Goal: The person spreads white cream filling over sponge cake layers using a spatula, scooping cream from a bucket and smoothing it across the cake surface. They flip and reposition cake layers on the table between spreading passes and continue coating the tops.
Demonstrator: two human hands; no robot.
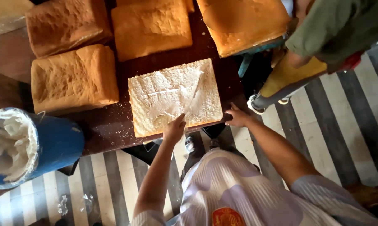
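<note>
Left hand [174,129] closed around the handle of a long flat spreading knife [194,97], blade angled up and away from the knuckles, lying on the white cream. Just ahead of that hand, a square slab of sponge cake coated in white cream [164,90], flat on the dark wooden table [105,125]. Right hand [236,118] out to the side, fingers curled and pressed against the slab's near corner at the table edge, gripping nothing that can be made out. Far off to the left hand's outer side, a blue plastic bucket heaped with white cream [51,144], tipped on its side. Beyond the creamed slab, four bare golden-brown square sponge cakes [74,77], close together on the same table. Past the right hand, another person's olive-green sleeve [335,25] and a yellow bottle [287,75]. Under both arms, grey-and-white striped floor [348,125].
</note>
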